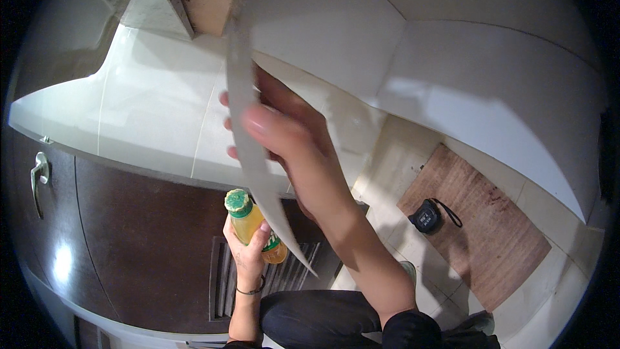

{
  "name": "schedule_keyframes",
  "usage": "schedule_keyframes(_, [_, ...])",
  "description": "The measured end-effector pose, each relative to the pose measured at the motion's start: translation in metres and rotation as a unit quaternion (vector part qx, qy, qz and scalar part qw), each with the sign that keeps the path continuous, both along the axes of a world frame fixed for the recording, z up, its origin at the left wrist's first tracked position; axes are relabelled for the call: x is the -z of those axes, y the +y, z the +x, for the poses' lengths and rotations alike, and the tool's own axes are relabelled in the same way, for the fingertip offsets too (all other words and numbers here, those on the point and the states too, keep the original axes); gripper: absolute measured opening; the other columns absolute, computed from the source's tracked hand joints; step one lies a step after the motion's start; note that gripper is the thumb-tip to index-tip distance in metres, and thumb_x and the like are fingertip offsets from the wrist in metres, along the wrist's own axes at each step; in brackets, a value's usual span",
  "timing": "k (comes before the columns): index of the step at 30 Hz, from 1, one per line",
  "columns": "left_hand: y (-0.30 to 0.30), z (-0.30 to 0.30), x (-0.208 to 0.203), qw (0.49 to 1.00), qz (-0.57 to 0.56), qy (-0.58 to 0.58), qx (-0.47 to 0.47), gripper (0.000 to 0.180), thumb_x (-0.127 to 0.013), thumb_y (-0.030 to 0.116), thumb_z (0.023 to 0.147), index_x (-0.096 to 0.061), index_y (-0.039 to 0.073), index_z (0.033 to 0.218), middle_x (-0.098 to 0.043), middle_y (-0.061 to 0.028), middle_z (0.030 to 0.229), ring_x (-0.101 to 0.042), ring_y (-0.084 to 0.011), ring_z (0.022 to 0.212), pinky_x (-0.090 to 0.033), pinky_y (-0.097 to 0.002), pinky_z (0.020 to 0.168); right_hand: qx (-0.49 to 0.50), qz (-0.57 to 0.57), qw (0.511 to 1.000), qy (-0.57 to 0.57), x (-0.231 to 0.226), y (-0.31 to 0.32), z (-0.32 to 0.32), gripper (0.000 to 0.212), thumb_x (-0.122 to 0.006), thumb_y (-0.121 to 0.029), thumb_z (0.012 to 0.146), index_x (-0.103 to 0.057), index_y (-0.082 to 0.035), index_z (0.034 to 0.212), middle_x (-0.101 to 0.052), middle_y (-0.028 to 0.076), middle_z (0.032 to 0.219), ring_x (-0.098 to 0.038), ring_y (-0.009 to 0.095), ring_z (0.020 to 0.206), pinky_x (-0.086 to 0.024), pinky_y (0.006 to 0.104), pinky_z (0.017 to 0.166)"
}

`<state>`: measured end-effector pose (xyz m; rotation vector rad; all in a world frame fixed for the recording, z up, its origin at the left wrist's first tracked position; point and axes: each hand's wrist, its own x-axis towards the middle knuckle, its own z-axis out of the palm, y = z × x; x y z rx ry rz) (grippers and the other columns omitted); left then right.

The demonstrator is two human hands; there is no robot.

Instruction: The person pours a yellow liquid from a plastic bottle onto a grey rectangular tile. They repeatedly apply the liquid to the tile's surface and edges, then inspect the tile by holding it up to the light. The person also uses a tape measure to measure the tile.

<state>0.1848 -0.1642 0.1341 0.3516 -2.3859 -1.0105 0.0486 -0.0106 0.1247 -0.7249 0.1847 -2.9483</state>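
Right hand [294,139] gripping pale strip [239,71], slanting, tip lower right, left hand [245,252] clasping bottle [248,226]

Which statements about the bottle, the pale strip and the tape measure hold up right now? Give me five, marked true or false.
1. The left hand holds a bottle with a green cap. True.
2. The right hand is holding a pale strip. True.
3. The liquid in the bottle is dark blue. False: it is yellow.
4. The black tape measure rests on a brown board. True.
5. The tape measure is to the left of both hands. False: it is to the right of both.
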Motion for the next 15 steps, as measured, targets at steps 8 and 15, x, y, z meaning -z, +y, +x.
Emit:
schedule_keyframes(8, [0.006,0.0,-0.004,1.0,-0.014,-0.005,-0.011,0.035,-0.073,0.022,0.078,-0.056,0.003,0.102,-0.058,-0.0026,0.087,-0.055,-0.0108,0.077,-0.046,-0.0267,0.071,-0.038,-0.024,0.999,-0.009,0.032,-0.012,-0.031,0.071,-0.054,-0.046,0.089,-0.041,-0.005,0.145,-0.063,0.011,0.115,-0.061,0.019,0.099,-0.054,0.0364,0.083])
schedule_keyframes(15, [0.002,0.0,-0.003,1.0,-0.008,-0.014,-0.004,0.037,-0.074,0.024,0.077,-0.055,0.003,0.102,-0.059,-0.0034,0.087,-0.057,-0.0118,0.078,-0.047,-0.0275,0.072,0.001,-0.009,1.0,0.029,0.031,-0.003,-0.062,0.07,-0.055,-0.047,0.088,-0.044,-0.004,0.143,-0.064,0.01,0.11,-0.061,0.018,0.097,-0.054,0.0347,0.08])
